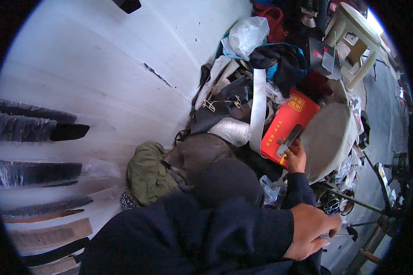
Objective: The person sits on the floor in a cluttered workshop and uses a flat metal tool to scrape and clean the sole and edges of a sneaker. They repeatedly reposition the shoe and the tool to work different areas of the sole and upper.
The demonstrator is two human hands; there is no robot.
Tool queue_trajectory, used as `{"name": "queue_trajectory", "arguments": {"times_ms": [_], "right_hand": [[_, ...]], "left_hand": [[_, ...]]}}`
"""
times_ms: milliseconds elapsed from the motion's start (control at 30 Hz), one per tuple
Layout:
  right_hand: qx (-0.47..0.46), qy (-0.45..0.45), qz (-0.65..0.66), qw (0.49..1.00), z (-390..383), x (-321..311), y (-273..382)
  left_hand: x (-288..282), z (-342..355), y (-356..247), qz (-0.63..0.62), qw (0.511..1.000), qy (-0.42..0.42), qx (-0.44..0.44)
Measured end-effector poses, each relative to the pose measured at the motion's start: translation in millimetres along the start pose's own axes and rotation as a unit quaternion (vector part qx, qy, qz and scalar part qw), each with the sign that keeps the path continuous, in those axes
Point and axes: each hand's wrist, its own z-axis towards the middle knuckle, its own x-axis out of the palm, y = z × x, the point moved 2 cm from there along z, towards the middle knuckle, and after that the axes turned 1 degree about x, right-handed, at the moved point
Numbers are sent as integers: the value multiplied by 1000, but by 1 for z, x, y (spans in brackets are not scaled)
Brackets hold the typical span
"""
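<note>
My right hand (296, 158) is closed, pinching a dark flat strip (291, 137) with a paler grey lower end. The strip lies across or just above a red box (291, 117) with yellow markings; contact cannot be told. Nearer to me, my left hand (313, 231) reaches across from the left, its fingers closed round a tool with a thin silver shaft (339, 236) and a dark end. The part of the tool inside my fist is hidden. Beside the red box stands a pale round tub-like thing (330, 137).
A white band (258, 105) bends down beside a roll in clear plastic (231, 130). Olive cloth (149, 172) lies at left. Dark strips (36, 173) rest against a whitish sheeted surface (124, 68). A cream stool (358, 27) stands far right; thin bars (355, 199) cross near right.
</note>
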Motion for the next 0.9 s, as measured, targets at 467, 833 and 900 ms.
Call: {"name": "queue_trajectory", "arguments": {"times_ms": [467,833,900], "right_hand": [[-35,40,-186,981,-164,-184,101],[4,-22,-174,984,-297,-208,113],[20,-25,-213,976,-298,-210,94]], "left_hand": [[-118,-21,-4,-18,954,-276,116],[-269,-108,186,138,884,-427,-133],[-287,-131,230,188,841,-476,-178]]}}
